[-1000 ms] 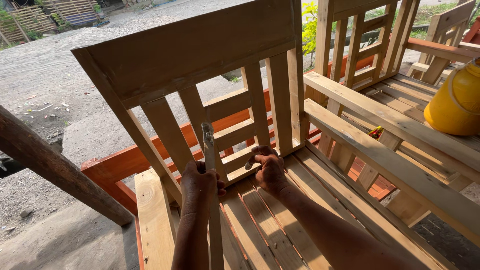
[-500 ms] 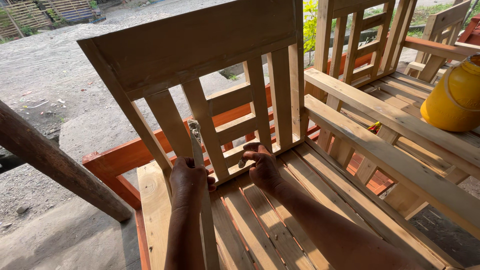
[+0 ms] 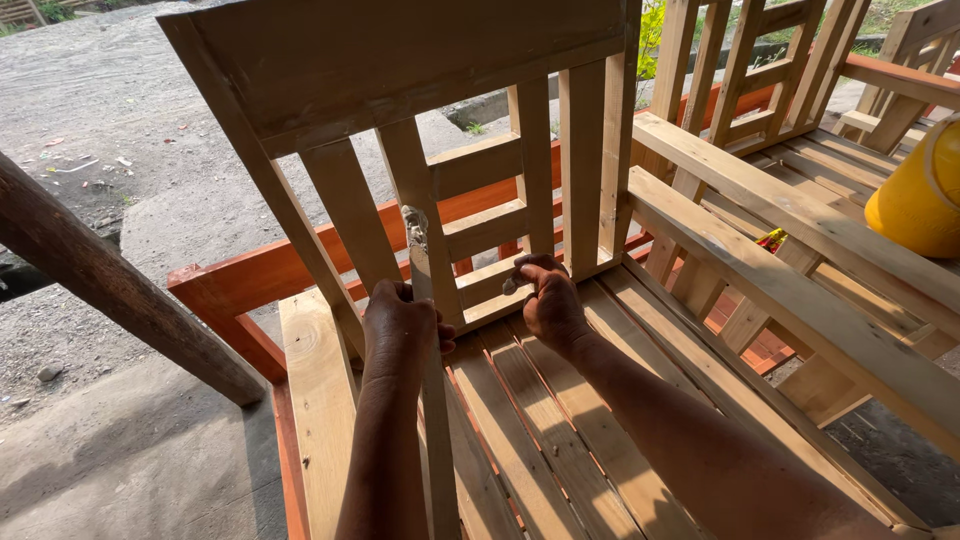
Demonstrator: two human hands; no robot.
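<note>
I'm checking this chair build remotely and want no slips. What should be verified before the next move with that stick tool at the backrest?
1. Left hand has a firm grip on the wooden stick tool: ok, fingers wrap it.
2. Tool's pale tip is at the backrest slat: ok, though actual contact cannot be told.
3. Right hand braces on the lower cross rail: ok.
4. What the right fingers pinch: cannot tell, something small and pale.
5. Right hand is away from the tip: ok, it sits well to the side.
6. Yellow bucket is out of the way: ok, off to the right.
</note>
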